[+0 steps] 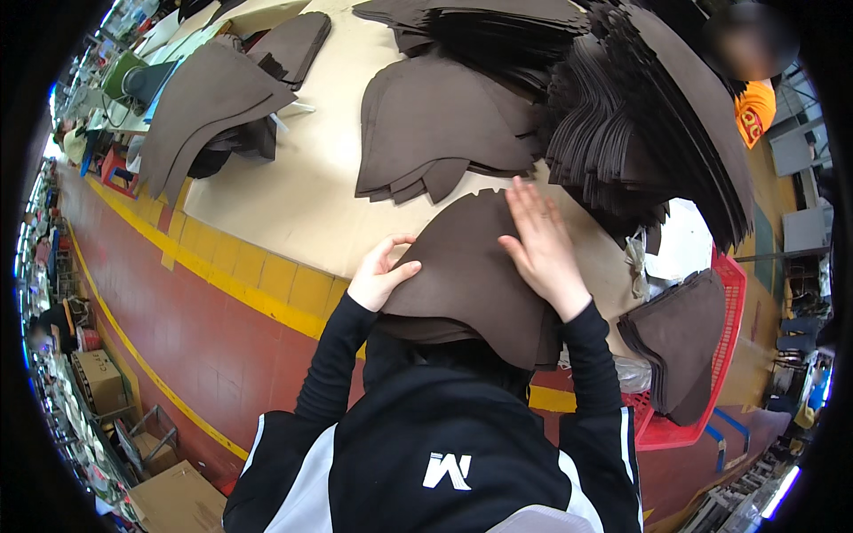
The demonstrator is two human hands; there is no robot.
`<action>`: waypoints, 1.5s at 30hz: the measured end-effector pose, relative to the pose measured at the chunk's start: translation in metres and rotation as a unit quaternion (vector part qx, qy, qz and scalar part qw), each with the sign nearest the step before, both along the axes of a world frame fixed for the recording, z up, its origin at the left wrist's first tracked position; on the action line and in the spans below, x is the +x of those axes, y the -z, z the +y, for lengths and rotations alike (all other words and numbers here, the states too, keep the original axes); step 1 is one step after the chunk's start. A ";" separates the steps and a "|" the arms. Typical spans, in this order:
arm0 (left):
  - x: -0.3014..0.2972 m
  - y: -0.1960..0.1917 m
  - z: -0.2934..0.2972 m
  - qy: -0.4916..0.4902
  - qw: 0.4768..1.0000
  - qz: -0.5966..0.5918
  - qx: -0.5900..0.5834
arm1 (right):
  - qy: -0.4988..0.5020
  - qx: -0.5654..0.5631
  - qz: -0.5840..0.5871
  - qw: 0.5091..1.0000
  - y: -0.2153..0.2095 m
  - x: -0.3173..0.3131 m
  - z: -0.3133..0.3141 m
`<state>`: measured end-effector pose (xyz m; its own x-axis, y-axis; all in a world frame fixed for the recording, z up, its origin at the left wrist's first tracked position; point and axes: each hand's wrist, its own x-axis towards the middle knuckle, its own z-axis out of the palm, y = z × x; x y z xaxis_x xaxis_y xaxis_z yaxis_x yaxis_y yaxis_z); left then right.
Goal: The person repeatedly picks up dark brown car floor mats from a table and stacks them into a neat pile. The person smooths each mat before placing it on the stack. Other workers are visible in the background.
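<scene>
In front of me a small stack of dark brown, curved, sheet-like cut pieces (pixel 471 275) lies at the table's near edge and overhangs it toward my body. My left hand (pixel 385 271) grips the stack's left edge, thumb on top and the other fingers partly hidden at the side. Flat on the upper right of the top piece rests my right hand (pixel 540 244), fingers stretched out. Just beyond, a fanned pile of similar pieces (pixel 444 115) lies on the pale table top (pixel 311 195).
Tall piles of dark sheets (pixel 657 115) crowd the far right. Another pile (pixel 218 107) sits at the left. A red plastic basket (pixel 733 311) at my right holds more pieces (pixel 680 342). Someone in an orange top (pixel 755 111) is at the far right.
</scene>
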<state>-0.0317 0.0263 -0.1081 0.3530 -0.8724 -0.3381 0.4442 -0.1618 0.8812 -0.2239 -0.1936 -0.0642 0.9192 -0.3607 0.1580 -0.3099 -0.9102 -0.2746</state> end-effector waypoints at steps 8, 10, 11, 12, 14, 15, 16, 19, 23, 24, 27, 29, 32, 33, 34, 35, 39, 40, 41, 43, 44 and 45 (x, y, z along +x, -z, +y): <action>-0.001 0.006 0.004 -0.009 0.999 0.044 -0.021 | -0.224 0.063 0.064 0.970 0.000 -0.005 0.087; -0.002 0.007 0.004 -0.009 0.999 0.021 -0.028 | -0.249 0.074 0.057 0.964 -0.004 -0.016 0.103; -0.002 0.008 0.004 -0.008 0.999 0.010 -0.030 | -0.257 0.083 0.050 0.961 -0.006 -0.019 0.107; -0.002 0.007 0.004 -0.006 1.000 0.008 -0.027 | -0.262 0.091 0.050 0.959 -0.008 -0.021 0.107; -0.001 0.006 0.005 -0.004 1.000 0.004 -0.020 | -0.265 0.100 0.048 0.958 -0.010 -0.022 0.105; 0.000 0.006 0.004 -0.002 1.000 0.008 -0.023 | -0.265 0.102 0.046 0.958 -0.010 -0.022 0.103; 0.000 0.007 0.004 -0.001 1.000 0.012 -0.025 | -0.263 0.110 0.041 0.958 -0.008 -0.021 0.098; -0.001 0.005 0.004 -0.001 1.000 0.010 -0.020 | -0.209 0.035 0.047 0.976 0.000 -0.012 0.065; 0.001 0.004 0.004 0.015 1.000 -0.002 -0.016 | -0.077 -0.014 0.043 0.996 0.006 0.006 0.004; 0.002 0.006 0.004 0.017 1.000 0.004 -0.016 | -0.053 0.010 0.040 0.998 0.010 0.008 -0.013; 0.003 0.008 0.004 0.016 1.000 0.004 -0.021 | 0.017 0.067 0.011 0.998 0.018 0.007 -0.047; 0.000 0.006 0.002 0.011 1.000 -0.016 -0.023 | 0.031 0.100 -0.018 0.994 0.027 -0.001 -0.065; -0.007 -0.002 0.003 -0.050 0.990 -0.108 -0.069 | 0.102 0.137 -0.062 0.983 0.027 -0.016 -0.055; -0.003 -0.007 0.004 -0.049 0.988 -0.132 -0.071 | 0.127 0.132 -0.072 0.980 0.029 -0.023 -0.048; 0.003 -0.015 0.004 -0.049 0.984 -0.154 -0.071 | 0.130 0.098 -0.111 0.980 0.020 -0.028 -0.037; 0.009 -0.025 0.001 -0.047 0.981 -0.177 -0.071 | 0.137 0.103 -0.129 0.977 0.017 -0.036 -0.033; 0.048 -0.057 -0.034 -0.153 0.941 -0.282 -0.110 | 0.145 0.092 -0.185 0.968 0.001 -0.061 -0.014; 0.062 -0.058 -0.044 -0.162 0.956 -0.220 -0.107 | 0.126 0.070 -0.181 0.973 -0.008 -0.064 -0.010; 0.072 -0.058 -0.048 -0.171 0.967 -0.157 -0.104 | 0.106 0.047 -0.176 0.977 -0.016 -0.067 -0.007; 0.079 -0.057 -0.047 -0.135 0.981 -0.088 -0.104 | 0.087 0.012 -0.188 0.978 -0.031 -0.070 0.003; 0.080 -0.056 -0.048 -0.117 0.986 -0.053 -0.104 | 0.074 -0.007 -0.197 0.978 -0.038 -0.071 0.007; 0.075 -0.057 -0.047 -0.106 0.989 -0.051 -0.092 | 0.064 -0.023 -0.205 0.976 -0.045 -0.075 0.012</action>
<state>0.0428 -0.0204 -0.0514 0.5581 -0.8188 -0.1343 0.3584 0.0919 0.9290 -0.2986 -0.1820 -0.0195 0.7234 -0.4521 0.5218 -0.2947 -0.8857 -0.3588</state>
